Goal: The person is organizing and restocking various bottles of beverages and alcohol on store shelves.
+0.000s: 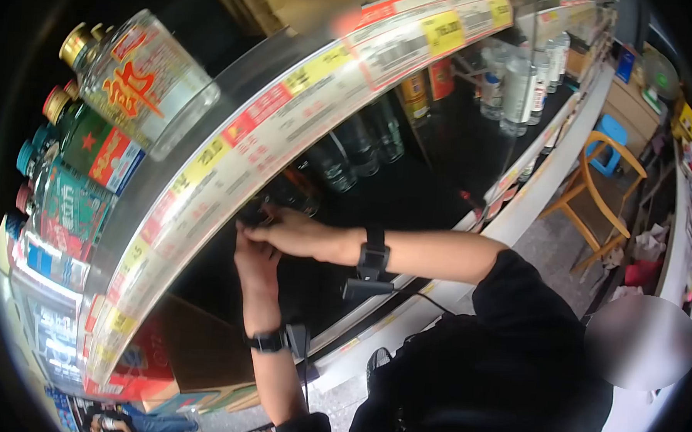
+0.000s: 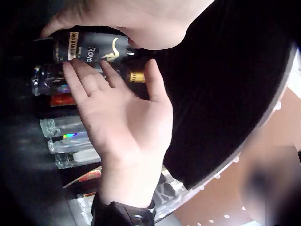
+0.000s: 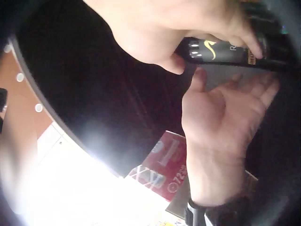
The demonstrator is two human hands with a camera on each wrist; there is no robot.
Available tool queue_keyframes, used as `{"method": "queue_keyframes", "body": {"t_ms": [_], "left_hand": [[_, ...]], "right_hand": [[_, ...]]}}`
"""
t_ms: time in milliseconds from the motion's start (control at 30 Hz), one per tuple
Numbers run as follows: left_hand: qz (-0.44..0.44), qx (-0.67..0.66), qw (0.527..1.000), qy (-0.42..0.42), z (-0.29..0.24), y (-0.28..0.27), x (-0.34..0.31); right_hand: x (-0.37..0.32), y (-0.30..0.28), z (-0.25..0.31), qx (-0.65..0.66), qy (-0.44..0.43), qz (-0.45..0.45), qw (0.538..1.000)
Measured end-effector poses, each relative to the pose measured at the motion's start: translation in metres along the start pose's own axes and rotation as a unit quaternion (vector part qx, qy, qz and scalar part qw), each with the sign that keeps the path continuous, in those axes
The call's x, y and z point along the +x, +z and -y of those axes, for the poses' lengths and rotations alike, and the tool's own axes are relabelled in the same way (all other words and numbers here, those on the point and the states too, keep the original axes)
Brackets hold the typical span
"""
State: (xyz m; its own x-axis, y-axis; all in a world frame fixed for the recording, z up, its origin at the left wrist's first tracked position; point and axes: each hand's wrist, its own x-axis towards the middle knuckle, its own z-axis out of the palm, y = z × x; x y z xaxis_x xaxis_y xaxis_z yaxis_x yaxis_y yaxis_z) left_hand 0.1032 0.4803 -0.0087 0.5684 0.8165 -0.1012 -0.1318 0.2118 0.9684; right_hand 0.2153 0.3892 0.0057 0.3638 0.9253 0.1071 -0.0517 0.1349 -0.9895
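Note:
A dark bottle with a gold emblem (image 2: 112, 51) sits between the two hands inside the shelf. Along its upper side in the left wrist view lies my left hand (image 2: 146, 21), fingers extended; its open palm (image 3: 221, 115) shows in the right wrist view. My right hand (image 2: 122, 113) has its palm exposed and fingers loosely extended, tips overlapping the bottle's edge. From the right wrist camera, the right hand (image 3: 174, 30) reaches over the bottle (image 3: 223, 52). Head view: right hand (image 1: 303, 233) and left hand (image 1: 257, 262) almost meet; contact with the bottle is partly hidden.
Clear bottles (image 2: 73, 143) stand beside the dark one. A price-label strip (image 1: 233, 149) runs along the shelf edge, with a large clear bottle (image 1: 147, 84) above it. Red boxes (image 1: 143, 354) lie at the lower left; a wooden chair (image 1: 594, 204) stands at the right.

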Motion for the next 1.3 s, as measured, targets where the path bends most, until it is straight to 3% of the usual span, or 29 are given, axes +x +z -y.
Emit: {"method": "queue_keyframes", "body": {"t_ms": [33, 100, 200, 267, 367, 567, 633, 767, 867, 1067, 1233, 1300], "left_hand": [[-0.02, 0.0, 0.999, 0.037, 0.002, 0.004, -0.015], [0.022, 0.023, 0.992, 0.122, -0.011, 0.025, -0.065], [0.048, 0.126, 0.969, 0.209, -0.013, 0.044, -0.117], [0.042, 0.182, 0.952, 0.242, -0.003, 0.045, -0.134], [0.016, 0.161, 0.967, 0.196, 0.01, 0.055, -0.151], [0.184, 0.12, 0.972, 0.087, 0.051, 0.066, -0.166], [0.191, 0.155, 0.967, 0.064, 0.052, 0.09, -0.176], [0.25, 0.155, 0.954, 0.063, 0.064, 0.117, -0.186], [0.286, 0.129, 0.949, 0.041, 0.083, 0.144, -0.187], [0.333, 0.141, 0.931, 0.057, 0.132, 0.244, -0.186], [0.255, 0.113, 0.958, 0.063, 0.143, 0.333, -0.178], [0.21, 0.062, 0.974, 0.054, 0.144, 0.354, -0.179]], "right_hand": [[-0.003, -0.001, -0.006, -0.071, -0.017, -0.042, 0.996], [-0.044, -0.017, 0.02, -0.079, -0.075, 0.012, 0.994], [-0.094, -0.019, 0.024, 0.072, -0.093, 0.002, 0.993], [-0.122, -0.029, 0.022, 0.057, -0.09, -0.013, 0.994], [-0.158, -0.037, 0.005, 0.139, -0.085, -0.087, 0.983], [-0.218, -0.066, -0.035, 0.14, -0.003, -0.24, 0.961], [-0.238, -0.072, -0.036, 0.127, 0.022, -0.286, 0.949], [-0.267, -0.102, -0.037, 0.147, -0.014, -0.318, 0.937], [-0.28, -0.133, -0.037, 0.15, -0.015, -0.394, 0.907], [-0.309, -0.231, -0.04, 0.148, -0.037, -0.392, 0.907], [-0.301, -0.318, 0.002, 0.107, -0.065, -0.329, 0.936], [-0.292, -0.342, 0.014, 0.118, -0.071, -0.261, 0.955]]}}
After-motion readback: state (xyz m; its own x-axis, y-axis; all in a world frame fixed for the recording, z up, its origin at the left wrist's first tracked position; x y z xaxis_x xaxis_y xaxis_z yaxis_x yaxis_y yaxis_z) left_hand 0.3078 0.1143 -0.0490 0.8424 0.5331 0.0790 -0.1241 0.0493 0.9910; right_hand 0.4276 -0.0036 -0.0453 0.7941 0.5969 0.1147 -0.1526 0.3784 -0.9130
